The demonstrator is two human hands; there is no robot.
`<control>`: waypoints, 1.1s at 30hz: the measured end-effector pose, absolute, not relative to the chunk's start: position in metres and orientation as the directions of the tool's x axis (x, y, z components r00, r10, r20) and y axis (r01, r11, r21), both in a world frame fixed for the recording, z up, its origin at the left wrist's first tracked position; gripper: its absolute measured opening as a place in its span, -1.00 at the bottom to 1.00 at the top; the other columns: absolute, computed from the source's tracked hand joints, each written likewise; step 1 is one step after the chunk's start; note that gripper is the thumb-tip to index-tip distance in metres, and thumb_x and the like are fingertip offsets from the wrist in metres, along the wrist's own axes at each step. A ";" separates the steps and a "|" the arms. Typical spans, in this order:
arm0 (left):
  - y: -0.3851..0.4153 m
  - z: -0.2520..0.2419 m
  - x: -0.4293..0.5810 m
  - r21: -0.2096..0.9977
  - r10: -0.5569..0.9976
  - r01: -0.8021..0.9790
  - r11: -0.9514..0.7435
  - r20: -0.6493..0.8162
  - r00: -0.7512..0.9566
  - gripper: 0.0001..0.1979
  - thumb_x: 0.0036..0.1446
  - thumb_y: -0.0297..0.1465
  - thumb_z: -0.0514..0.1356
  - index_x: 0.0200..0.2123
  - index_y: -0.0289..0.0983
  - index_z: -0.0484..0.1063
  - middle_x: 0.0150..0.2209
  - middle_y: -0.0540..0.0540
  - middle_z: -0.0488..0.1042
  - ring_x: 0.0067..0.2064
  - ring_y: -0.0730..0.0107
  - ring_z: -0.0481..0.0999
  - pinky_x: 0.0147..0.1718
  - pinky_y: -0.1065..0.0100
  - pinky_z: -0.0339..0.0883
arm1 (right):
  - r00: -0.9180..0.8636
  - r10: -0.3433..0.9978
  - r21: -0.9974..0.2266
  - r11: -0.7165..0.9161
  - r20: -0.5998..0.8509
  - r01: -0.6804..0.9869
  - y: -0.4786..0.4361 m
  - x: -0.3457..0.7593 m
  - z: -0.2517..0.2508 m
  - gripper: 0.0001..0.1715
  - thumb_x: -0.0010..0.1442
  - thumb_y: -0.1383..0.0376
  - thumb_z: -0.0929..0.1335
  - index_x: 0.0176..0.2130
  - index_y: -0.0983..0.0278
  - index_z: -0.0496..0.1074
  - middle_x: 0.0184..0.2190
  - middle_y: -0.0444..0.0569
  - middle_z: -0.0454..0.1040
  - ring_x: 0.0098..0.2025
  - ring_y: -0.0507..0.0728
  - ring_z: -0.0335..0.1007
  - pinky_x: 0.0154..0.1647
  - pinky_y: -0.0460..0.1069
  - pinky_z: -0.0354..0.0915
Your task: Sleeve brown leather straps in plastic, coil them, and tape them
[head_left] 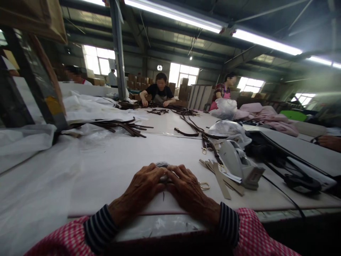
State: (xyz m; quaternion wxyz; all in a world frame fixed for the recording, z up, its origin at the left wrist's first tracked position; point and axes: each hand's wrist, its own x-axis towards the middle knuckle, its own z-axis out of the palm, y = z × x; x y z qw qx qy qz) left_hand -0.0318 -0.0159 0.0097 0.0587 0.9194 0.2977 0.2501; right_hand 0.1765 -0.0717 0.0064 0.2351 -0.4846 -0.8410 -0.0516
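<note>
Head view: the left hand (pixel 141 186) and right hand (pixel 190 188) curl closed together above the white table (pixel 106 170), gripping a small grey item (pixel 162 165), mostly hidden, its shape unclear. One gold D-ring (pixel 204 186) lies just beside the right hand; several tan strap strips (pixel 221 183) fan out farther right.

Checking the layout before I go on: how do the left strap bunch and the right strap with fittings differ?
The left bunch of dark straps lies in near-parallel strips on white plastic sheeting, while the right strap loops loosely across the white table top. The right strap carries brass clips; the left bunch shows none. Both are narrow and dark brown.
</note>
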 end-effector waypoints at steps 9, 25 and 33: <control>-0.015 0.012 -0.035 0.260 0.570 0.508 -0.821 0.397 0.719 -0.89 0.33 -0.40 0.23 -0.09 -0.24 0.48 -0.11 -0.14 0.52 0.00 0.08 0.37 -0.01 0.11 0.34 | -0.413 0.789 -0.187 0.538 0.455 0.822 -0.066 0.177 0.002 -0.69 0.41 0.44 0.27 0.11 0.26 0.38 0.11 0.08 0.41 0.07 0.23 0.35 0.11 0.16 0.38; 0.003 -0.006 -0.032 0.146 0.483 0.474 -0.868 0.471 0.738 -0.86 0.37 -0.32 0.17 -0.24 -0.18 0.50 -0.18 -0.08 0.53 -0.09 0.12 0.36 -0.13 0.14 0.20 | -0.407 0.776 -0.180 0.542 0.482 0.821 -0.072 0.175 0.014 -0.75 0.39 0.34 0.34 0.07 0.22 0.41 0.08 0.03 0.43 0.04 0.18 0.36 0.11 0.10 0.38; 0.014 0.012 -0.044 0.732 0.803 0.366 -0.574 0.416 0.428 -0.69 0.25 -0.10 0.24 -0.33 -0.22 0.53 -0.34 -0.06 0.50 -0.24 0.20 0.43 -0.24 0.27 0.29 | -0.080 0.841 -0.249 0.248 0.536 0.936 -0.105 0.264 0.072 -0.77 0.44 0.30 0.25 -0.03 0.24 0.48 -0.01 0.04 0.49 0.03 0.18 0.42 0.08 0.10 0.31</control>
